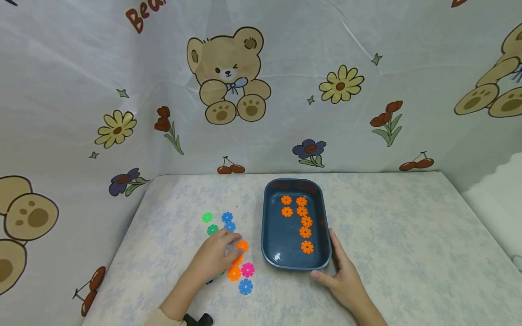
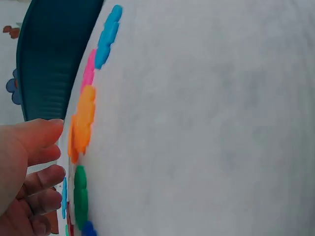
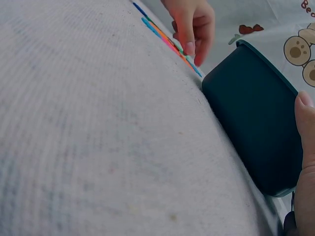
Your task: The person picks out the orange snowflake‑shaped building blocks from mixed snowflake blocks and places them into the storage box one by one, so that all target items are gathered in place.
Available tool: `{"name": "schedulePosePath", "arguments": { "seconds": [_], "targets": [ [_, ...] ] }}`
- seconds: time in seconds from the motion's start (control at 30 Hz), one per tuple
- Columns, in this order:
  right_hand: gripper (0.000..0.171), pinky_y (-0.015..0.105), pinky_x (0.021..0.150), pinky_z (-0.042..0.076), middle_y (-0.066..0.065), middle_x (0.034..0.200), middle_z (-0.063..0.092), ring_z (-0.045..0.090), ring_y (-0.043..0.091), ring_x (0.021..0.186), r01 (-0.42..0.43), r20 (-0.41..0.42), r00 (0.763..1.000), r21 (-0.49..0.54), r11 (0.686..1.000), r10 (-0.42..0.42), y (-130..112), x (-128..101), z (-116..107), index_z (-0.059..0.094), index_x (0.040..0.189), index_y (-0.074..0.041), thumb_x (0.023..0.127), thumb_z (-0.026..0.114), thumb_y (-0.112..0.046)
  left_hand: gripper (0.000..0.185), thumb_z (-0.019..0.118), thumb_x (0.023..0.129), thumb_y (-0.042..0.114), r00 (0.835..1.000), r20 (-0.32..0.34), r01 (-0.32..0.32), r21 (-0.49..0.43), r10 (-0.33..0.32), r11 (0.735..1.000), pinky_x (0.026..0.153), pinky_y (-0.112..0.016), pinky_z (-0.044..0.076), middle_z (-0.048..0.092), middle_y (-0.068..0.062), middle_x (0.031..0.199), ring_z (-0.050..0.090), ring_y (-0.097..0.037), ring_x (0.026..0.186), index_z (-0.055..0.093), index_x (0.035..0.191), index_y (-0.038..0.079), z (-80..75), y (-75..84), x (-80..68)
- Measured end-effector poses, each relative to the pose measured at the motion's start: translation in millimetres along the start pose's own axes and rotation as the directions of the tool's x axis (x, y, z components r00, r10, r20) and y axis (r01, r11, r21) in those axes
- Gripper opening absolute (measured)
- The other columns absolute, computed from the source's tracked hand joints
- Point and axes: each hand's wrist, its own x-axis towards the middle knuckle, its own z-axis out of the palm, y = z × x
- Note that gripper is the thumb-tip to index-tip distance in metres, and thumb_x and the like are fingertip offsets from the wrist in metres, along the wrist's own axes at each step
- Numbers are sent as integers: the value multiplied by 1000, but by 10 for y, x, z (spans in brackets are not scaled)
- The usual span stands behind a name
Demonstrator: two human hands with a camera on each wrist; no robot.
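Observation:
A dark blue plastic box (image 1: 271, 244) stands on the table with several orange flower-shaped discs (image 1: 306, 221) inside. My right hand (image 1: 346, 283) holds its near right corner, thumb at the front wall and fingers along the right side. In the right wrist view, the thumb (image 3: 305, 105) lies against the box (image 3: 251, 118). Left of the box, my left hand (image 1: 214, 256) hovers over loose discs, close to an orange disc (image 1: 243, 246). The left wrist view shows the left hand (image 2: 29, 167) with thumb and fingers apart and nothing between them, beside orange discs (image 2: 84, 120).
Around the left hand lie green discs (image 1: 207, 217), blue discs (image 1: 227, 217), a pink disc (image 1: 247, 270) and another blue disc (image 1: 245, 286). A bear-printed cloth (image 1: 285, 54) hangs behind the table (image 1: 408, 235). A black object (image 1: 200, 320) shows at the left wrist.

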Motion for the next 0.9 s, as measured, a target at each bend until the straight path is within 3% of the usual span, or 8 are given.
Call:
{"name": "schedulePosePath", "arguments": {
  "seconds": [0.37,0.6,0.73,0.9],
  "targets": [
    [112,-4,103,16,11,167,14,11,-10,145,-1,-2,1000,-5,1000,1,1,-4,-9,8,161,-24,79,84,-24,26,76,87,27,1000,-5,-5,67,5,998,79,-30,53,62,4,99,54,-11,90,71,108,14,85,143,71],
    [111,-4,104,15,12,167,14,10,-15,143,6,3,1000,-13,1000,-6,31,-2,0,9,161,-23,79,84,-25,34,79,85,29,999,-20,39,74,-38,997,73,-27,50,62,1,95,53,-11,84,72,111,9,86,184,111],
    [112,-4,103,15,10,167,15,11,-9,145,-8,2,1000,-18,1000,8,20,0,0,9,161,-24,79,85,-27,30,80,84,28,999,-33,40,58,-38,998,68,-24,48,58,2,91,51,-10,81,74,107,10,100,165,102],
    [112,-4,103,16,8,167,15,13,-4,147,-16,2,1000,-20,1000,16,6,0,-7,9,161,-25,79,85,-27,27,78,86,27,998,-25,59,-8,-60,998,74,-27,51,58,2,96,51,-10,83,70,107,12,124,145,98]
  ]
}}
